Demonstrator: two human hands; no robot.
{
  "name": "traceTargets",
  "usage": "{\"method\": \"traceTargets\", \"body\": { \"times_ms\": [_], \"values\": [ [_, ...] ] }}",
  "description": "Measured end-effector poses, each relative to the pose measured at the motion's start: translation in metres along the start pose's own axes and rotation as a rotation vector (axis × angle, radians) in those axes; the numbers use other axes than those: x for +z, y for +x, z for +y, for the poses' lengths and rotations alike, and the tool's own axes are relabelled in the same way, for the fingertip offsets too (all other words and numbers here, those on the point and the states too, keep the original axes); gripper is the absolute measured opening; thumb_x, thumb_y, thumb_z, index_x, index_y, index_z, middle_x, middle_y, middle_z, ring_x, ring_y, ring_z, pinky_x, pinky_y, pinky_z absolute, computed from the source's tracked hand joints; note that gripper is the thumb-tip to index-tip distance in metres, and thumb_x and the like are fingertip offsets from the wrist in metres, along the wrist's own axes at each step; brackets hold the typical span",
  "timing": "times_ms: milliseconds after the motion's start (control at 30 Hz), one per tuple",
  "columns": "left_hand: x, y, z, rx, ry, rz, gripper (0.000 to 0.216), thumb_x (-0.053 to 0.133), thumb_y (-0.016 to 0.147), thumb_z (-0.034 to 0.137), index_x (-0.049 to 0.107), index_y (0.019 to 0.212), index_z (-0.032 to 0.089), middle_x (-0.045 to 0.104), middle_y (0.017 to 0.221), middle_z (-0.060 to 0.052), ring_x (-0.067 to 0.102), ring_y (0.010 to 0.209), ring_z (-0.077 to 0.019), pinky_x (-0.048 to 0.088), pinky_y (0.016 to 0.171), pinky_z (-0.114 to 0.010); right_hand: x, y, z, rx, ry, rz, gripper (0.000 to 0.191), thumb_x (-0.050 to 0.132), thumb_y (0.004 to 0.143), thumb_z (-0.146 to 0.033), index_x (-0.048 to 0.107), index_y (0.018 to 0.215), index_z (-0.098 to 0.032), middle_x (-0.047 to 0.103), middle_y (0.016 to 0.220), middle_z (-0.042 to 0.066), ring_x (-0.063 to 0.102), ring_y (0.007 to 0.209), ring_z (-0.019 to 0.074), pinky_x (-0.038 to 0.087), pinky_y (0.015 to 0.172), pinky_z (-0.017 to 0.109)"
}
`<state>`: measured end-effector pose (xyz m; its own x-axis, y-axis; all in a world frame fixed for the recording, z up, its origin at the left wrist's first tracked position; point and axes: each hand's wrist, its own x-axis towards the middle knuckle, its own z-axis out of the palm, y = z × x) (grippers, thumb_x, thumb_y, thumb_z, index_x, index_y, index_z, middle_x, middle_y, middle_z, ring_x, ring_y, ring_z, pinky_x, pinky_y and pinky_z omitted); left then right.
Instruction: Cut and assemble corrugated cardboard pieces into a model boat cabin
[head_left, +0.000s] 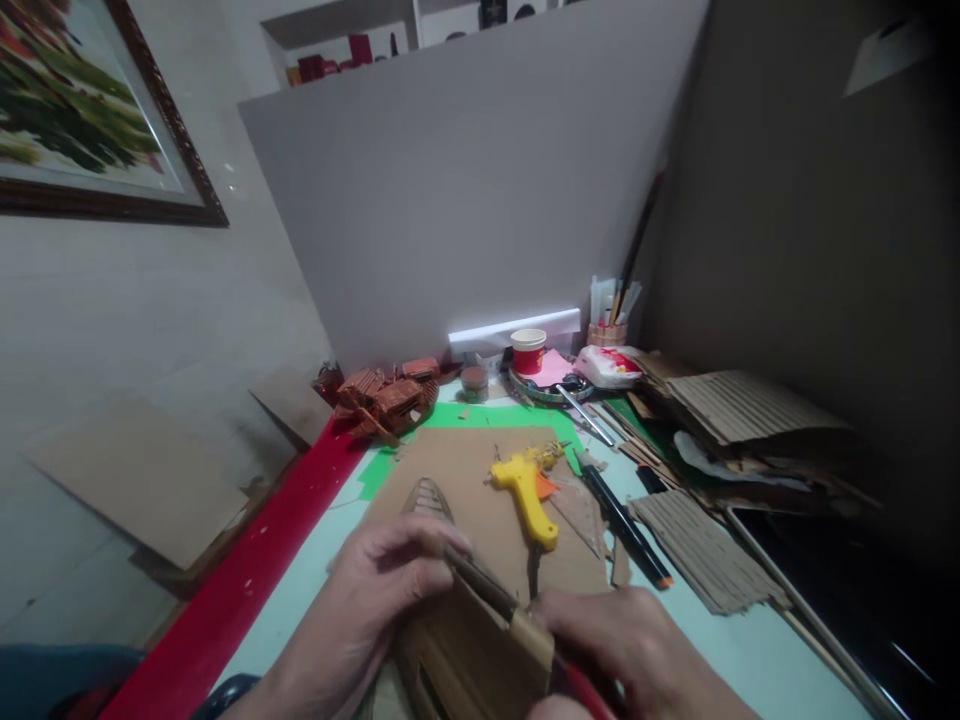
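Note:
My left hand [382, 590] is closed around a cardboard boat model [442, 620], whose pointed ribbed bow [426, 497] sticks out beyond the fingers. A thin dark strip [480, 583] lies pinched under the left fingertips along the hull's top. My right hand [630, 650] is closed on a small cardboard piece [531, 638] pressed against the hull; something red [581, 690] shows beneath that hand. A yellow glue gun [527, 490] lies on the brown cardboard sheet [480, 470] just beyond both hands.
A black pen [622, 520] and corrugated cardboard scraps [690, 545] lie to the right. At the back stand a red cup [528, 351], a small jar [474, 382], a brush holder [606, 330] and a red cardboard model [386, 398]. A grey board [480, 190] backs the table.

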<state>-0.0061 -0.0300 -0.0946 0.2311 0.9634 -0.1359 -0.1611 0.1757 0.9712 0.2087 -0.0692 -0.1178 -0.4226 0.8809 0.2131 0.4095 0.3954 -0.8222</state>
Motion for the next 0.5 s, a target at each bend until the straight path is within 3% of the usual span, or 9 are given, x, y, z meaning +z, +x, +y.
{"method": "traceTargets", "body": {
  "times_ms": [133,233,333,433,500],
  "values": [
    [0.000,-0.002,0.004,-0.016,-0.038,-0.049,0.028,0.086,0.069,0.023,0.082,0.096,0.029,0.081,0.088,-0.002,0.070,0.088,-0.0186,0.050,0.083,-0.024,-0.014,0.003,-0.009,0.086,0.155,0.153,0.046,0.051,0.091,-0.062,0.060,0.072,-0.021,0.052,0.057,-0.002,0.048,0.053,0.0141,0.038,0.053,0.026],
    [0.000,-0.004,0.004,-0.060,-0.075,-0.137,0.044,0.086,0.069,0.021,0.078,0.111,0.034,0.082,0.098,-0.004,0.072,0.096,-0.0214,0.052,0.086,-0.027,-0.013,0.006,-0.010,0.256,0.435,0.096,0.042,0.051,0.092,-0.061,0.063,0.087,-0.021,0.059,0.058,-0.001,0.057,0.050,0.0148,0.039,0.044,0.023],
    [0.001,-0.005,0.003,-0.032,0.003,-0.219,0.052,0.084,0.072,0.020,0.073,0.120,0.036,0.079,0.111,-0.004,0.070,0.104,-0.0229,0.052,0.089,-0.028,-0.010,0.007,-0.010,0.286,0.616,0.074,0.035,0.067,0.083,-0.051,0.064,0.104,-0.022,0.063,0.069,-0.001,0.060,0.056,0.0150,0.043,0.048,0.022],
    [0.001,-0.005,0.003,-0.016,0.127,-0.267,0.055,0.081,0.076,0.020,0.069,0.125,0.040,0.073,0.127,-0.001,0.065,0.116,-0.0247,0.050,0.096,-0.031,-0.012,0.007,-0.015,0.274,0.665,0.113,0.037,0.076,0.076,-0.037,0.064,0.107,-0.023,0.061,0.077,-0.003,0.059,0.064,0.0136,0.047,0.059,0.024],
    [0.001,-0.006,0.004,-0.003,0.221,-0.229,0.054,0.082,0.076,0.024,0.068,0.125,0.042,0.071,0.129,0.001,0.063,0.117,-0.0236,0.049,0.094,-0.028,-0.014,0.009,-0.020,0.285,0.621,0.133,0.040,0.077,0.074,-0.031,0.061,0.108,-0.021,0.058,0.075,-0.004,0.054,0.060,0.0105,0.044,0.056,0.022]
  ]
}}
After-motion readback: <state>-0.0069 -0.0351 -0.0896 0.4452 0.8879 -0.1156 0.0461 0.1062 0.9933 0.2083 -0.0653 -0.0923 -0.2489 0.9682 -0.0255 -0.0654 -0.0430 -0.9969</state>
